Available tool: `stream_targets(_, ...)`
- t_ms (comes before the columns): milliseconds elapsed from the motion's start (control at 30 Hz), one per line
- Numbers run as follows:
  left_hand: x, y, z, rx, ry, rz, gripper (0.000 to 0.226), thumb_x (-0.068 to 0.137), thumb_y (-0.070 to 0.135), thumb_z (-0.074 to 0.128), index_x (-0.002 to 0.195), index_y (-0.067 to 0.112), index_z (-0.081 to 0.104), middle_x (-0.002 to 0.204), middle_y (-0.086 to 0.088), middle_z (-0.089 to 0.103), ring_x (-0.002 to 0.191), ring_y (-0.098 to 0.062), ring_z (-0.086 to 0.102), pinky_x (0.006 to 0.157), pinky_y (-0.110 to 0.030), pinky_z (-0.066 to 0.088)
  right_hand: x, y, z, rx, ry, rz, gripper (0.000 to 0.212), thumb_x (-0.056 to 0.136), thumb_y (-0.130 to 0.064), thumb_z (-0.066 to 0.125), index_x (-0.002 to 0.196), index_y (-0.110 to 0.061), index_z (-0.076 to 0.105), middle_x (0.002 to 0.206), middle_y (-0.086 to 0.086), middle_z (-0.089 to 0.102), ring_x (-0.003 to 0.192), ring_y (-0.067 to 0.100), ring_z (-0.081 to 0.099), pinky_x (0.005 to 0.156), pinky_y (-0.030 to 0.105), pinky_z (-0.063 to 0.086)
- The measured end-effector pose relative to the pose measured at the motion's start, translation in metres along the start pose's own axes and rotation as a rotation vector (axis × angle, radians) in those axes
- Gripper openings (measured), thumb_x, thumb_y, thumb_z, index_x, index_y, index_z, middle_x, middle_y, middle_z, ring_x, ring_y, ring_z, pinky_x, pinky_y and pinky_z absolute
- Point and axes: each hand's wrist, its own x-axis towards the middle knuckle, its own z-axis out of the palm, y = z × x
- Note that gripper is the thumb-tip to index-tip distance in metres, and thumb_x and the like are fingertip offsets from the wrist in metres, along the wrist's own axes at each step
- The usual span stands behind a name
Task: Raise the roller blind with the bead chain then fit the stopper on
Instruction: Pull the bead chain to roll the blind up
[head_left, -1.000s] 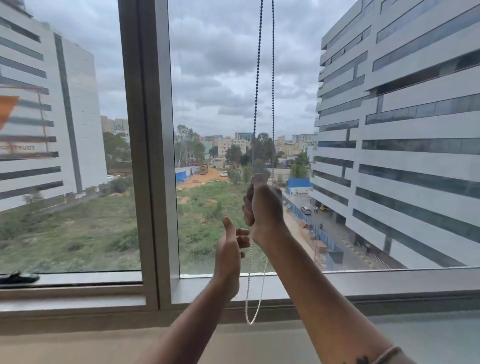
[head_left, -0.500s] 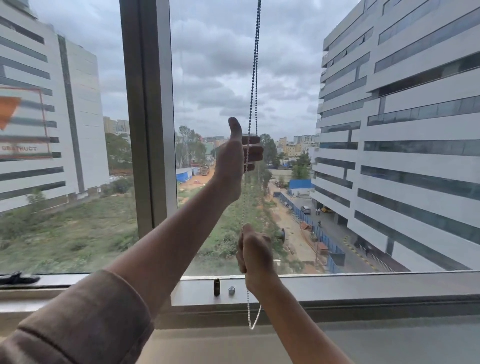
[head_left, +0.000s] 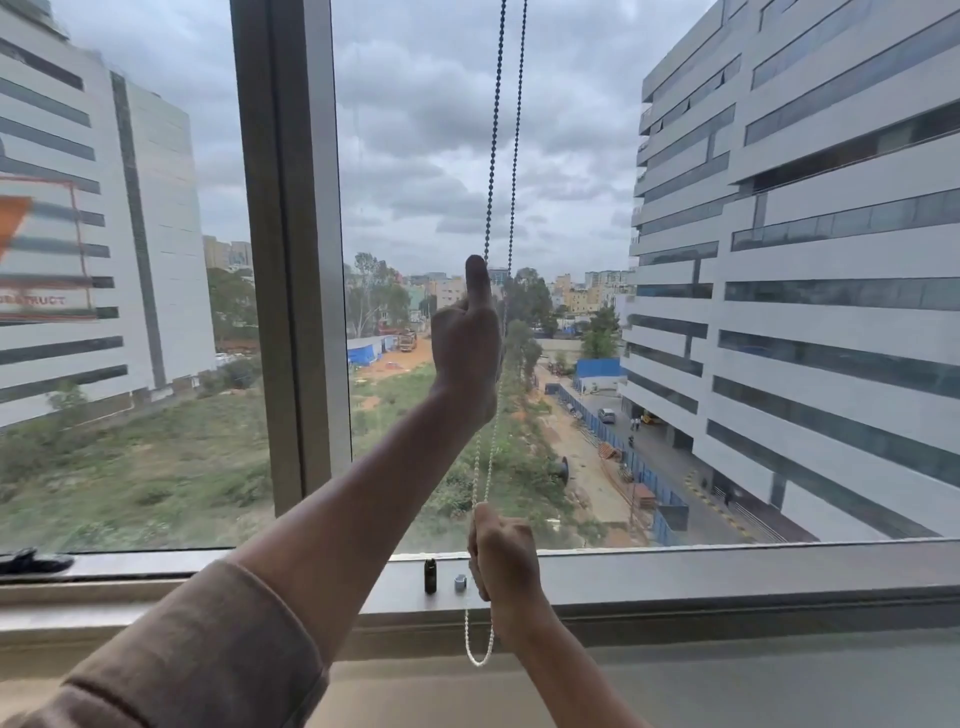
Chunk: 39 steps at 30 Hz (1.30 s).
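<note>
Head view shows my left hand (head_left: 465, 345) fisted high on the bead chain (head_left: 498, 156), my right hand (head_left: 504, 553) gripping it low by the sill (head_left: 727, 571). I'm mid-raise; next, pull down, then reach for the stopper (head_left: 430, 576).

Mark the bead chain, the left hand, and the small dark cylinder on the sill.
bead chain (head_left: 493, 171), head view, left strand above the thumb
left hand (head_left: 464, 348), head view, back of the hand
small dark cylinder (head_left: 430, 576), head view, mid-body

Left hand (head_left: 465, 345) now fisted on bead chain (head_left: 500, 156), lower.
</note>
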Motion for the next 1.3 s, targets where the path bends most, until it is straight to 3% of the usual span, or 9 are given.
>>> stream_targets(67,-0.008,-0.012,-0.005,-0.005,-0.002,0.023,0.066,0.112,0.060,0.045,0.072,0.009,0.057,0.054,-0.006,0.025,0.043,-0.011,0.018,0.050,-0.032,0.015,0.001,0.011,-0.003,0.010,-0.025,0.058,0.053,0.102,-0.018,0.047,0.049,-0.023,0.041,0.050,0.003,0.029,0.040,0.015,0.023,0.040,0.022,0.019)
stream_targets(233,-0.029,-0.036,-0.015,-0.005,0.001,0.054,0.069,0.110,0.059,0.050,0.051,0.025,0.036,0.055,-0.005,0.026,0.049,-0.012,0.019,0.051,-0.029,0.015,-0.001,0.027,-0.008,-0.015,-0.131,0.155,0.059,0.108,-0.024,0.050,0.050,-0.026,0.040,0.048,-0.004,0.035,0.041,0.011,0.027,0.042,0.022,0.019)
stream_targets(433,-0.047,-0.063,-0.025,-0.008,0.021,0.030,0.071,0.105,0.066,0.054,0.050,0.027,0.029,0.053,-0.003,0.023,0.049,-0.013,0.017,0.052,-0.030,0.015,0.016,-0.007,-0.011,-0.029,-0.108,0.056,0.031,0.081,-0.023,0.049,0.052,-0.020,0.059,0.053,0.000,0.061,0.045,0.009,0.054,0.044,0.016,0.040)
stream_targets(533,-0.057,-0.075,-0.029,-0.010,0.027,0.009,0.070,0.106,0.065,0.054,0.052,0.027,0.030,0.053,-0.003,0.022,0.047,-0.014,0.018,0.051,-0.029,0.015,0.029,-0.039,-0.013,0.032,-0.073,0.016,0.019,0.078,-0.023,0.048,0.067,-0.021,0.064,0.060,-0.002,0.063,0.060,0.015,0.056,0.059,0.028,0.042)
stream_targets(633,-0.063,-0.080,-0.031,-0.040,0.036,-0.023,0.072,0.101,0.066,0.055,0.045,0.023,0.045,0.044,0.003,0.036,0.036,-0.012,0.032,0.045,-0.024,0.026,0.046,-0.074,-0.017,0.114,-0.041,-0.031,0.023,0.096,-0.022,0.051,0.087,-0.012,0.070,0.073,0.006,0.065,0.072,0.023,0.059,0.066,0.034,0.048)
stream_targets(733,-0.066,-0.080,-0.029,-0.058,0.017,-0.020,0.069,0.110,0.056,0.053,0.051,0.024,0.071,0.040,0.012,0.050,0.033,0.001,0.042,0.039,-0.020,0.032,0.055,-0.118,-0.018,0.221,-0.056,-0.035,0.038,0.107,-0.025,0.049,0.076,-0.015,0.067,0.062,-0.003,0.066,0.067,0.019,0.059,0.064,0.032,0.050)
stream_targets(933,-0.072,-0.076,-0.024,-0.047,0.053,0.018,0.066,0.099,0.069,0.056,0.056,0.026,0.031,0.062,-0.012,0.026,0.053,-0.017,0.018,0.053,-0.044,0.014,0.051,-0.217,-0.009,0.341,-0.158,-0.124,0.040,0.111,-0.029,0.043,0.086,-0.012,0.069,0.073,0.004,0.070,0.064,0.020,0.065,0.064,0.035,0.042)
stream_targets(1200,-0.076,-0.075,-0.026,-0.045,0.023,0.023,0.068,0.088,0.079,0.056,0.056,0.028,0.025,0.057,-0.003,0.020,0.052,-0.016,0.017,0.052,-0.043,0.013,0.041,-0.285,0.000,0.466,-0.208,-0.146,0.046,0.113,-0.036,0.036,0.072,-0.019,0.051,0.053,-0.005,0.030,0.043,0.012,0.017,0.046,0.025,0.012)
stream_targets(1300,-0.079,-0.074,-0.026,-0.057,0.006,0.035,0.069,0.089,0.078,0.056,0.054,0.027,0.025,0.054,-0.001,0.019,0.050,-0.014,0.017,0.051,-0.033,0.013,0.036,-0.277,0.003,0.489,-0.142,-0.151,0.053,0.113,-0.044,0.044,0.064,-0.023,0.044,0.047,-0.008,0.025,0.039,0.012,0.014,0.040,0.021,0.012)
